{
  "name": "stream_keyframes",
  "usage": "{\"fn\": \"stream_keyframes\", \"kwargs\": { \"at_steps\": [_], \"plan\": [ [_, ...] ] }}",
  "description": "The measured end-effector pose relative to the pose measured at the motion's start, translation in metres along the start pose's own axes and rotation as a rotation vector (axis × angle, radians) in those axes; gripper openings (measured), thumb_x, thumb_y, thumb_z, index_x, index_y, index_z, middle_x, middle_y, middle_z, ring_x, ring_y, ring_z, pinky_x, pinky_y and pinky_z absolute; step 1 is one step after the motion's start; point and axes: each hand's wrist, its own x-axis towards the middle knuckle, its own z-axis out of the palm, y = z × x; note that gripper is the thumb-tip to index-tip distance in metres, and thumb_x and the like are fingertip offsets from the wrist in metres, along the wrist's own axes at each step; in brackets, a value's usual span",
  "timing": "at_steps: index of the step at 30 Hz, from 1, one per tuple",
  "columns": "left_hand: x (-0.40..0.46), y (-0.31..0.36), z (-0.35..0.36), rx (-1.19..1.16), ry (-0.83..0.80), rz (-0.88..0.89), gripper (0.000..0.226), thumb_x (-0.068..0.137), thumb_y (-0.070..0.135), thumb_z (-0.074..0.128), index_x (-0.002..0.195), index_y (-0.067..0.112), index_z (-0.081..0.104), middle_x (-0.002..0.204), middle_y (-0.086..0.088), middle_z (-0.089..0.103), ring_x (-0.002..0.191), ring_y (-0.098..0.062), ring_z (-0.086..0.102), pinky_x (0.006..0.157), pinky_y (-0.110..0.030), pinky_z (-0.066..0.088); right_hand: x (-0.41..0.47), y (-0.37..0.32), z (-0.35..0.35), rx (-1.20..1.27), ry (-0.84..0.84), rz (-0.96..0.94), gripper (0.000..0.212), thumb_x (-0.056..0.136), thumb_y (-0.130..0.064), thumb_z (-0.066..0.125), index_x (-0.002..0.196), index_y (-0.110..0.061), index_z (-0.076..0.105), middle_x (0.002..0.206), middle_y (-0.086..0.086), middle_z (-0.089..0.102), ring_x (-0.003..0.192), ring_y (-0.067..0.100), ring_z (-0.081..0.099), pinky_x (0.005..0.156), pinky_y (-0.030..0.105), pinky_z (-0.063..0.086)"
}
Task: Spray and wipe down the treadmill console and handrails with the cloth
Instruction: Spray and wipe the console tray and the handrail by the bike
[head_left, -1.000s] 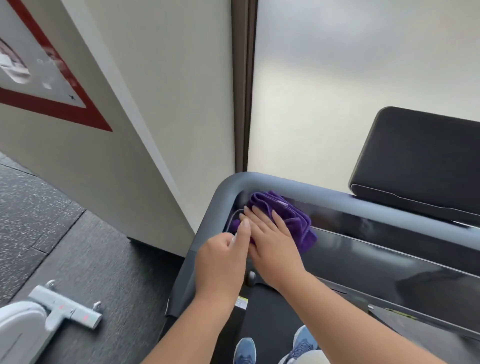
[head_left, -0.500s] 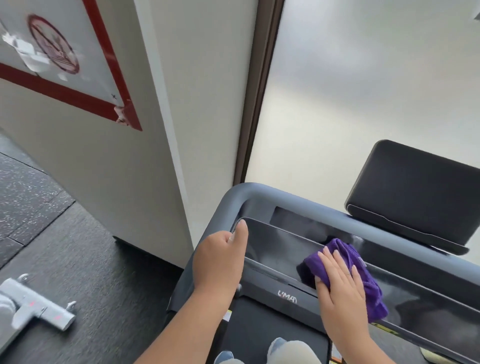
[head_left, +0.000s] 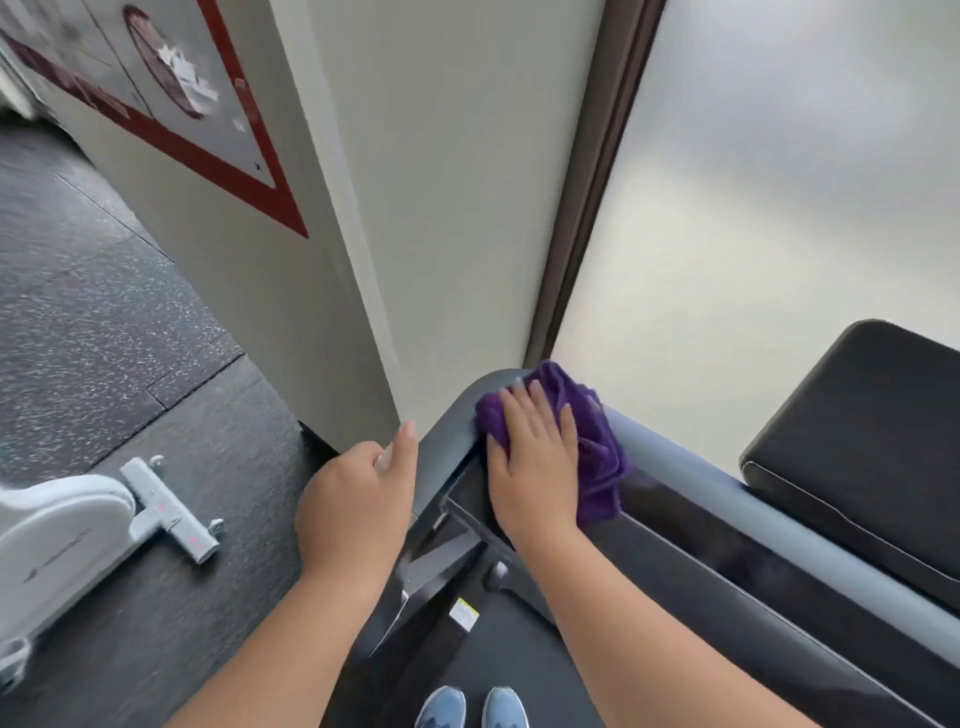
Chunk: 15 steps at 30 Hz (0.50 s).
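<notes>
A crumpled purple cloth (head_left: 597, 441) lies on the rounded front-left corner of the treadmill's grey handrail (head_left: 701, 470). My right hand (head_left: 535, 467) lies flat on the cloth, fingers spread, pressing it against the rail and the edge of the glossy black console tray (head_left: 727, 556). My left hand (head_left: 353, 514) is curled against the outer side of the left handrail with the thumb pointing up; its fingers are hidden. The black console screen (head_left: 857, 441) stands at the right, beyond the rail. No spray bottle shows.
A cream wall (head_left: 441, 208) with a red-bordered poster stands close to the treadmill's left. A frosted window (head_left: 779, 208) is ahead. The white base of another machine (head_left: 62, 535) sits on the dark rubber floor at left. My blue shoes (head_left: 467, 709) stand on the belt.
My right hand slid the cloth from the middle of the console tray back left and up onto the rail's corner. The left hand stayed by the left rail.
</notes>
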Motion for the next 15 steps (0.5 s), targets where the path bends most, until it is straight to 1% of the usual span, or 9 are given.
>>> {"fn": "stream_keyframes", "kwargs": {
  "at_steps": [2, 3, 6, 7, 9, 10, 11, 13, 15],
  "plan": [
    [0.002, 0.005, 0.000, 0.050, 0.019, -0.011, 0.067, 0.103, 0.062, 0.030, 0.064, 0.012, 0.050, 0.061, -0.004, 0.055, 0.057, -0.016, 0.046, 0.052, -0.036, 0.027, -0.024, 0.003, 0.006, 0.000, -0.143, -0.149, 0.057, 0.105, -0.034, 0.042, 0.161, -0.027, 0.033, 0.170, -0.011, 0.023, 0.158, 0.005, 0.013, 0.130, 0.035, -0.002],
    [0.001, 0.007, 0.000, 0.051, 0.026, -0.017, 0.067, 0.103, 0.062, 0.029, 0.065, 0.012, 0.052, 0.062, -0.004, 0.056, 0.058, -0.014, 0.046, 0.052, -0.037, 0.027, -0.041, 0.010, 0.003, -0.027, -0.186, -0.203, 0.059, 0.104, -0.037, 0.042, 0.162, -0.029, 0.031, 0.170, -0.012, 0.021, 0.158, 0.005, 0.013, 0.130, 0.035, 0.000],
    [-0.005, 0.012, -0.003, -0.001, 0.030, -0.039, 0.074, 0.103, 0.064, 0.028, 0.061, 0.007, 0.049, 0.057, -0.005, 0.054, 0.054, -0.020, 0.047, 0.050, -0.035, 0.029, -0.089, 0.046, -0.015, -0.199, -0.215, -0.354, 0.065, 0.098, -0.045, 0.047, 0.160, -0.033, 0.033, 0.170, -0.013, 0.020, 0.158, 0.010, 0.019, 0.128, 0.039, 0.005],
    [-0.008, 0.013, -0.005, -0.005, 0.030, -0.039, 0.074, 0.103, 0.065, 0.028, 0.058, 0.008, 0.044, 0.053, -0.004, 0.051, 0.052, -0.022, 0.045, 0.050, -0.035, 0.030, -0.100, 0.060, -0.022, -0.238, -0.201, -0.341, 0.068, 0.096, -0.048, 0.051, 0.160, -0.035, 0.033, 0.170, -0.012, 0.019, 0.158, 0.012, 0.020, 0.128, 0.041, 0.006],
    [-0.014, 0.013, -0.009, 0.018, 0.040, -0.017, 0.072, 0.100, 0.068, 0.033, 0.055, 0.012, 0.035, 0.048, -0.001, 0.041, 0.048, -0.021, 0.038, 0.049, -0.034, 0.028, -0.117, 0.084, -0.033, -0.272, -0.124, -0.177, 0.081, 0.089, -0.056, 0.059, 0.162, -0.034, 0.030, 0.172, -0.006, 0.016, 0.159, 0.017, 0.016, 0.129, 0.044, 0.003],
    [-0.015, 0.013, -0.010, 0.040, 0.050, 0.008, 0.071, 0.098, 0.069, 0.038, 0.053, 0.014, 0.034, 0.047, 0.001, 0.040, 0.047, -0.020, 0.036, 0.048, -0.032, 0.025, -0.122, 0.092, -0.039, -0.266, -0.075, -0.071, 0.087, 0.087, -0.060, 0.058, 0.163, -0.030, 0.029, 0.173, -0.002, 0.016, 0.160, 0.019, 0.013, 0.130, 0.044, 0.001],
    [-0.016, 0.012, -0.012, 0.068, 0.061, 0.045, 0.072, 0.096, 0.070, 0.042, 0.052, 0.014, 0.035, 0.047, 0.002, 0.041, 0.046, -0.018, 0.036, 0.046, -0.031, 0.022, -0.124, 0.096, -0.043, -0.250, -0.039, 0.017, 0.088, 0.087, -0.062, 0.054, 0.163, -0.026, 0.028, 0.173, 0.000, 0.015, 0.160, 0.020, 0.011, 0.129, 0.045, 0.000],
    [-0.016, 0.010, -0.015, 0.119, 0.088, 0.105, 0.072, 0.092, 0.072, 0.046, 0.049, 0.015, 0.037, 0.049, 0.002, 0.043, 0.045, -0.015, 0.037, 0.045, -0.030, 0.019, -0.117, 0.095, -0.044, -0.204, -0.021, 0.102, 0.080, 0.092, -0.060, 0.040, 0.162, -0.022, 0.032, 0.173, -0.002, 0.013, 0.160, 0.018, 0.009, 0.129, 0.046, 0.003],
    [-0.015, 0.011, -0.020, 0.153, 0.097, 0.120, 0.071, 0.093, 0.070, 0.045, 0.048, 0.017, 0.035, 0.051, 0.002, 0.042, 0.046, -0.014, 0.036, 0.046, -0.031, 0.017, -0.100, 0.084, -0.040, -0.145, 0.011, 0.161, 0.070, 0.096, -0.054, 0.031, 0.158, -0.023, 0.041, 0.172, -0.003, 0.017, 0.160, 0.018, 0.009, 0.129, 0.048, 0.005]
  ]
}}
